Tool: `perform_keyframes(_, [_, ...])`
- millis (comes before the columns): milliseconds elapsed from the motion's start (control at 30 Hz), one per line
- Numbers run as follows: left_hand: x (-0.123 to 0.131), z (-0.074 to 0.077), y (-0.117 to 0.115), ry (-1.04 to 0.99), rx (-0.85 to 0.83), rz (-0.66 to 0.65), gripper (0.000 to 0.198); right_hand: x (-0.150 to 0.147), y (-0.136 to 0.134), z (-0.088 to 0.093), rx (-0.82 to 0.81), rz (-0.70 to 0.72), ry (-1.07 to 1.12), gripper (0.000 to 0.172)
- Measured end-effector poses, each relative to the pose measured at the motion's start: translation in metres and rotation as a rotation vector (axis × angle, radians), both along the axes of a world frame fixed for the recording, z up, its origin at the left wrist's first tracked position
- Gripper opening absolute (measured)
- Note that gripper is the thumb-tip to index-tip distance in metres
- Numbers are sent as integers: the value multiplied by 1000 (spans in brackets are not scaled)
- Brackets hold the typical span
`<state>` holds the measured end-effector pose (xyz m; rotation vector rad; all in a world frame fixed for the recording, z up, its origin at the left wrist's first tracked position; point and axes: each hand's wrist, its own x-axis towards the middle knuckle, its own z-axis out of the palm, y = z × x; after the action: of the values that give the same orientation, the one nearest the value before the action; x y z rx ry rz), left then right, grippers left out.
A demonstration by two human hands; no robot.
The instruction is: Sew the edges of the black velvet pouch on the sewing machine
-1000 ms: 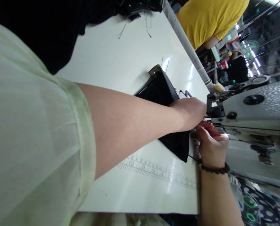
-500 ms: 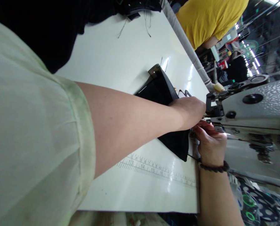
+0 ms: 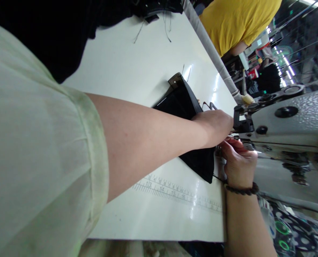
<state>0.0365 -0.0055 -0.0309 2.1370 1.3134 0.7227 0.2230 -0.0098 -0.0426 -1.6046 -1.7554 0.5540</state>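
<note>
My left hand [image 3: 215,125] reaches across the table, its back toward me, just below the needle-bar end of a sewing machine [image 3: 290,117]. Its fingers are hidden behind the hand. Close beside it, my right hand [image 3: 239,162], with a dark braided bracelet on the wrist, has thumb and fingers pinched together near the presser foot area; what is between them is too small to make out. Under my left wrist lies a black fabric piece [image 3: 199,164], with a glossy dark strip folded up at its far corner and a small gold-coloured bit along its edge.
The white table [image 3: 137,67] has a printed ruler scale [image 3: 172,192] near its front edge. A heap of black cloth [image 3: 54,35] with loose threads lies at upper left. Beyond a grey padded rail [image 3: 209,46] is a person in a yellow shirt [image 3: 239,21].
Almost nothing differs. Both hands stay at the machine with only a very slight shift, and the black fabric piece lies in the same place.
</note>
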Motion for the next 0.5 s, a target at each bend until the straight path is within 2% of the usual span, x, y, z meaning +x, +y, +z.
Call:
perform_keyframes(267, [-1,1,-1,-28,-5,-10,25,2,0,-2,49,27,-91,20])
perform_keyframes(500, [-2,2,-1,-18,-12,-15,25,6,-1,-1,21,79,-128,17])
